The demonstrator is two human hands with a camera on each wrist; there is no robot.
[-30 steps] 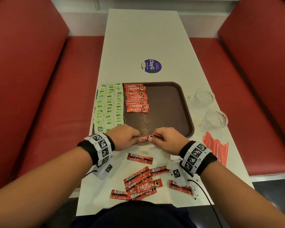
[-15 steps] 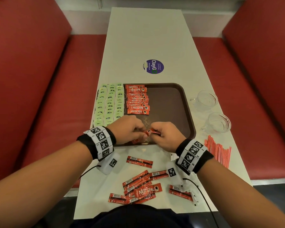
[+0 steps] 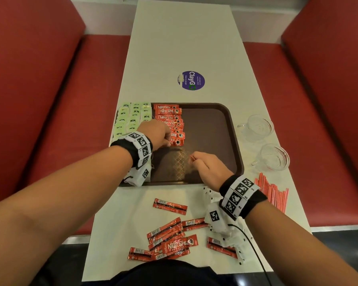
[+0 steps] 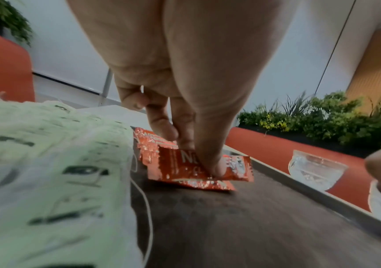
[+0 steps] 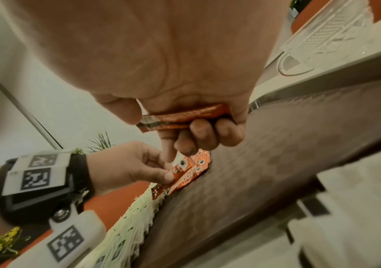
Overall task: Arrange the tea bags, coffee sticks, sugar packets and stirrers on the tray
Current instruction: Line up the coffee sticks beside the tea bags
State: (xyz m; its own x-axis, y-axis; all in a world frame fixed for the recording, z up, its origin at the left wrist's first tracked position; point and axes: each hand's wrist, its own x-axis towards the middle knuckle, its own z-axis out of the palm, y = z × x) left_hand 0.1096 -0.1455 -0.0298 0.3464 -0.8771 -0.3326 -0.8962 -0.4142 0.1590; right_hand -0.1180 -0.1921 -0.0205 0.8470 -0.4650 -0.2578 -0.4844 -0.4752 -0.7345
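Table (image 3: 186, 38): white, long, bearing all.
Tray (image 3: 213, 141): brown, centre; green tea bags (image 3: 130, 118) at 9 o'clock.
Left hand (image 3: 155, 134): pinching the nearest coffee stick (image 4: 198, 166) of the tray's row.
Right hand (image 3: 207, 168): curled round spare coffee sticks (image 5: 184, 117), over the tray.
Loose sticks (image 3: 170, 238): 6 o'clock.
Stirrers (image 3: 273, 195): 4 o'clock.

From the head view our left hand (image 3: 156, 134) covers the near end of the coffee stick row (image 3: 170, 118), and our right hand (image 3: 207, 168) hides all but a red tip of what it grips. In the left wrist view the tea bags (image 4: 47, 172) are blurred and unreadable. Our right wristband hides part of one loose stick (image 3: 219, 245) on the tabletop.
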